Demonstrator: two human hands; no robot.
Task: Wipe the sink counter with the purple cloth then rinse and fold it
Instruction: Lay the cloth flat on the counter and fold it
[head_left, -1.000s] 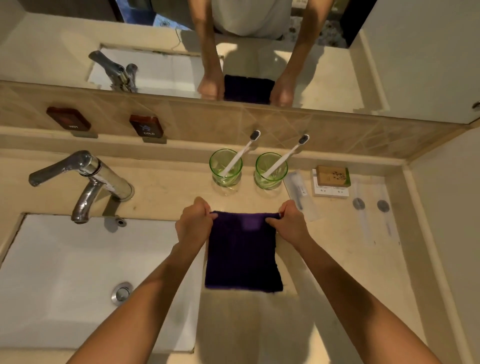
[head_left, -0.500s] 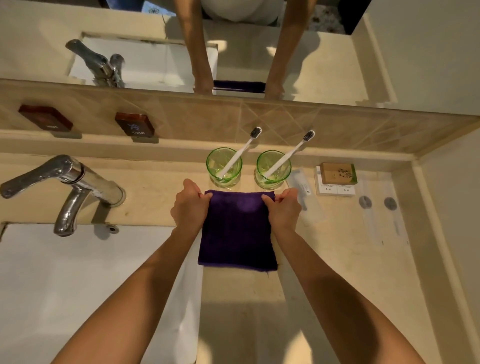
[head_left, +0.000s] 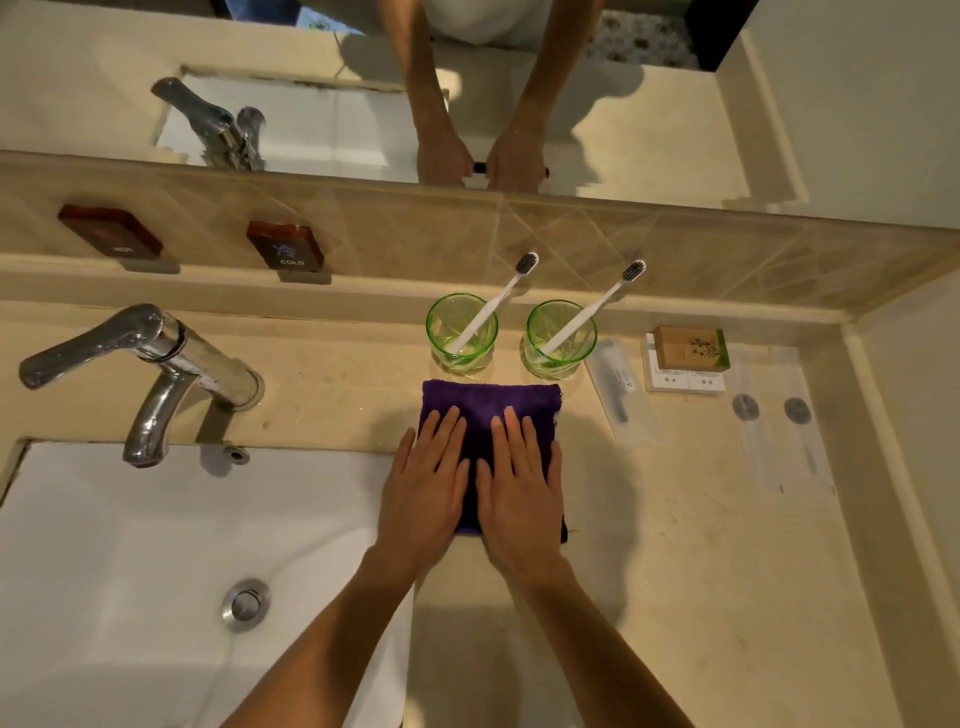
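Observation:
The purple cloth lies folded flat on the beige sink counter, just right of the white basin and in front of two green glasses. My left hand presses on its left half with straight fingers. Beside it, my right hand presses flat on the right half. Both palms cover most of the cloth; its far edge and a strip between the hands show.
Two green glasses with toothbrushes stand right behind the cloth. A chrome tap overhangs the basin at left. A soap box, wrapped toiletries and sachets lie at right. A mirror runs along the back.
Both hands let go of the cloth's top corners after laying it down on the counter. They now rest flat on top of it, side by side.

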